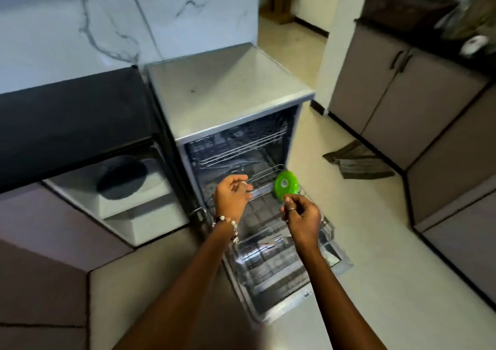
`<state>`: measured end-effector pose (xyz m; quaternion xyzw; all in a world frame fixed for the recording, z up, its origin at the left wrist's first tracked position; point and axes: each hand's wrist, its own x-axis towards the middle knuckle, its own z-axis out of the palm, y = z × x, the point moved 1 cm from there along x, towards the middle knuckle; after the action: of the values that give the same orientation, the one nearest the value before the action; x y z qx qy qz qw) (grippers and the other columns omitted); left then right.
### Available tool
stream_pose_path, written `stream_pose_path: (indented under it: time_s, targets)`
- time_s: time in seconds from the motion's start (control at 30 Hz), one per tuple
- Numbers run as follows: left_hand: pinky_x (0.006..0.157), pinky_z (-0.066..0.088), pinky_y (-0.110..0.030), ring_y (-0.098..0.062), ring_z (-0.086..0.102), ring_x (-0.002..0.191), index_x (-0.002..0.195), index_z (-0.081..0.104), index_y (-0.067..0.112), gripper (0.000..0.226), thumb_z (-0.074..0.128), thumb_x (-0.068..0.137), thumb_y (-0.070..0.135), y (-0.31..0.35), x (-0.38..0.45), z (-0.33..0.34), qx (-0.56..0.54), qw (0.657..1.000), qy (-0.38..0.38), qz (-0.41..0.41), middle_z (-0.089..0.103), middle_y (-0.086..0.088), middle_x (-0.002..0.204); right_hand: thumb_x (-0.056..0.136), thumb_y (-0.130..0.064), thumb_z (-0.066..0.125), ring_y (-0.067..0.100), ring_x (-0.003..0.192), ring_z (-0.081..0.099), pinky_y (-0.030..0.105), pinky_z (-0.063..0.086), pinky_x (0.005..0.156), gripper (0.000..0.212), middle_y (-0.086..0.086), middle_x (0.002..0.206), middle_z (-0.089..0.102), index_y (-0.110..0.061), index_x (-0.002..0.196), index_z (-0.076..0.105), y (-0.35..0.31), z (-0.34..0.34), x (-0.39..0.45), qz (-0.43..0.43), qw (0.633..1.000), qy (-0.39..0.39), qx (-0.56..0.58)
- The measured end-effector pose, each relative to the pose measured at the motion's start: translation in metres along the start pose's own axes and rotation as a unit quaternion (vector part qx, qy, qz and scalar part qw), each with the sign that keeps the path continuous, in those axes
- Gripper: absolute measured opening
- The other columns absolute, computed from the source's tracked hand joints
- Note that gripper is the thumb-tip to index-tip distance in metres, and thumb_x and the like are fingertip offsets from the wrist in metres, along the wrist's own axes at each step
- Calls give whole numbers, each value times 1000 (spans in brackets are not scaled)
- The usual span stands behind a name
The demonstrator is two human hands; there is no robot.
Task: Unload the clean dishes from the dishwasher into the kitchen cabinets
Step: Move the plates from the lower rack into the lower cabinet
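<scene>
Over the pulled-out lower rack (271,231) of the open dishwasher (230,102) I see both hands held close together, well above the lowered door (281,290). My right hand (302,219) pinches the near edge of a round green lid (285,185) between thumb and fingers (287,198); the lid stands tilted on edge at the far right corner of the rack, and I cannot tell whether its lower rim touches the wires or hangs just clear of them. My left hand (232,194) hovers to the left of the lid with its fingers loosely curled; something pale shows at the fingertips, but blur keeps me from saying whether it is a ring or a small held thing, so I cannot tell its grip. A beaded bracelet (228,223) circles that wrist. The rack looks mostly bare, though glare and motion blur hide the near part. The upper rack (241,145) sits inside the dark cavity, its contents unreadable. Left of the machine, a dark round pan (122,177) lies in an open drawer (118,204) under the black bench (69,116). A cloth (357,161) lies crumpled on the floor to the right, near the grey cabinets (386,94), whose top is cut off and smeared.
</scene>
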<state>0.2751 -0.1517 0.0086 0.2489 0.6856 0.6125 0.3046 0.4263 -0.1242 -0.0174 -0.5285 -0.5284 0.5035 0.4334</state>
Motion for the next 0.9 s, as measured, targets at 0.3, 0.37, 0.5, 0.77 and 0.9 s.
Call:
stream_pose_path:
  time_s: [0.3,0.37,0.5,0.77,0.9]
  targets:
    - [51,49,-24,-17,60,52,86,68,5,17,54,84,-5,-36,9,150,67,996,-48,-45,67,-15,69,93,-12,57,16,57,57,30,50,56,15,5,67,67,-19,87,69,20,-126,97,35,997,61,-35]
    - [61,57,-37,-26,66,60,72,68,21,22,56,79,3,-53,26,166,114,992,-30,-52,71,-11,67,93,-11,57,16,56,57,32,51,56,14,6,67,67,-15,89,70,32,-135,119,58,996,56,-31]
    - [70,58,-39,-29,69,76,73,68,21,18,64,75,3,-73,62,198,169,983,-19,-72,73,-12,79,94,-10,55,10,56,58,17,48,55,13,8,73,68,-8,93,68,60,-139,172,89,994,29,-61]
    - [78,56,-33,-25,68,85,84,70,12,9,66,81,5,-169,168,251,248,956,-4,-155,73,-12,89,90,-13,58,16,61,63,26,49,63,19,3,66,69,-13,75,70,173,-108,289,176,975,-43,-126]
    - [73,49,-24,-29,66,89,94,69,2,11,63,84,2,-244,215,274,226,951,7,-212,71,-19,95,88,-18,63,19,75,68,30,54,75,11,4,79,73,-14,88,73,253,-81,346,205,960,-91,-167]
